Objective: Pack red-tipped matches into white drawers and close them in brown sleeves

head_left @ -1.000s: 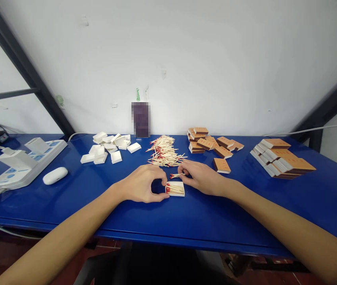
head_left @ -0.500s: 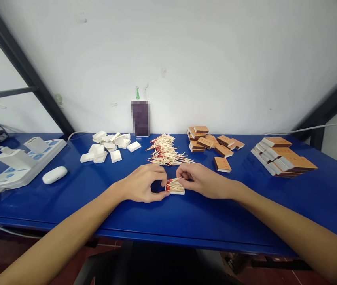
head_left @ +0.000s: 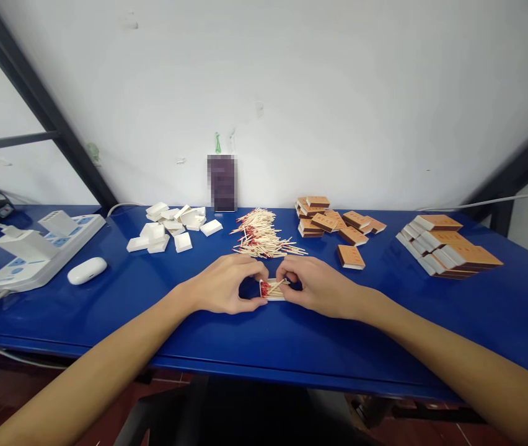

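Observation:
A white matchbox tray point(head_left: 275, 299) lies on the blue table between my hands, with red-headed matches point(head_left: 271, 289) inside, heads toward the left. My left hand point(head_left: 227, 284) grips the tray's left end between thumb and fingers. At the right end, my right hand point(head_left: 320, 286) is closed in a pinch on the end of a match lying slantwise over the others; its fingers hide that end of the tray. Just beyond my hands spreads a loose heap of matches point(head_left: 260, 234).
White empty trays point(head_left: 152, 233) are heaped at the back left. Orange matchbox sleeves point(head_left: 323, 221) lie scattered at the back right, one point(head_left: 351, 256) nearer me. Filled-looking matchboxes point(head_left: 450, 248) are stacked far right. A power strip point(head_left: 36, 275) and white earbud case point(head_left: 87, 271) sit left.
My right hand has shifted slightly left over the tray and now covers more of its right end. The slanted match has come down onto the others. My left hand keeps its grip.

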